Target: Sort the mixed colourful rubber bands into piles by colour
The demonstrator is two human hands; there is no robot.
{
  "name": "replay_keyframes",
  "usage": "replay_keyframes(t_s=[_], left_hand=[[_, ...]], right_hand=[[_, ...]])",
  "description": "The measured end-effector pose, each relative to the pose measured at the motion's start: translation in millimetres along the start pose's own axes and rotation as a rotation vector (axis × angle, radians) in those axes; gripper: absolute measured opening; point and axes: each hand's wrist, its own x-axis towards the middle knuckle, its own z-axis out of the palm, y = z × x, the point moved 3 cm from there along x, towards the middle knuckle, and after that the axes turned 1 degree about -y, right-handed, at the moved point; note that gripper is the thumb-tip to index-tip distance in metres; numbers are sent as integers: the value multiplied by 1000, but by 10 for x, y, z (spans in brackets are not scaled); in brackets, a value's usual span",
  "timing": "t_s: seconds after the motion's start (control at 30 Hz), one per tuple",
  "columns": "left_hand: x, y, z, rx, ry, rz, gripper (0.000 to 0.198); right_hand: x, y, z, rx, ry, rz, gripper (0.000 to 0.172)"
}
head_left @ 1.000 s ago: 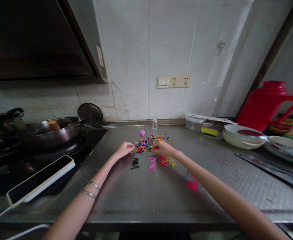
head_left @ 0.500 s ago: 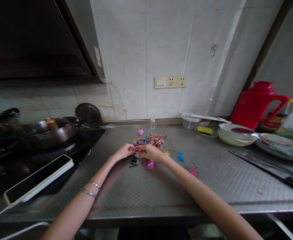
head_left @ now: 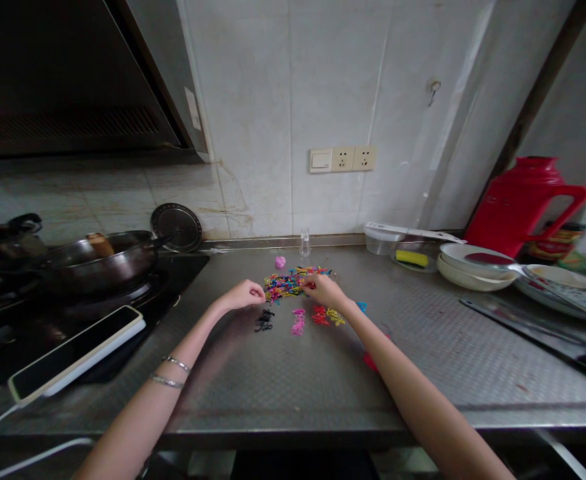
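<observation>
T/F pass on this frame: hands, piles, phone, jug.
1. The right hand is at the right edge of the mixed pile. True.
2. The black pile lies right of the pink pile. False: it lies left.
3. The phone lies left of the left hand. True.
4. The jug is blue. False: red.
5. The left hand is spread flat. False: curled shut.
</observation>
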Motion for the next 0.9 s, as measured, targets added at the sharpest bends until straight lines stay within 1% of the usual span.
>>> replay_keyframes(t_s=[0.1,0.17,0.23,0.3,0.37,0.47,0.53,0.63,0.7,0.8,0.9], left_hand=[[-70,63,-19,-9,-148,-41,23],[-111,78,-21,-10,-234,-77,27],[-134,74,-38,-9,-244,-102,32],[-133,56,-70,-21,-177,-112,36],[-112,21,-96,-44,-83,-121,37],[-56,-59,-104,-92,42,-118,38],[-14,-124,-94,-126,97,-112,37],[33,-208,-77,-155,137,-104,35],[49,-237,-78,-157,159,-95,33],[53,-242,-84,-162,192,-92,30],[45,-218,-82,-168,219,-87,29]], right_hand=[[-9,18,-1,-50,-3,30,18],[-17,-4,-7,-74,-10,30,19],[-27,-52,-15,-90,-12,11,19],[-34,-128,-15,-88,-11,-26,20],[-32,-223,6,-65,-20,-60,20],[-3,-383,83,-28,-70,-82,23],[37,-484,151,-31,-111,-84,23],[108,-609,238,-46,-147,-103,24],[147,-662,276,-59,-155,-108,30],[172,-702,311,-106,-174,-77,35],[169,-726,334,-134,-196,-77,33]])
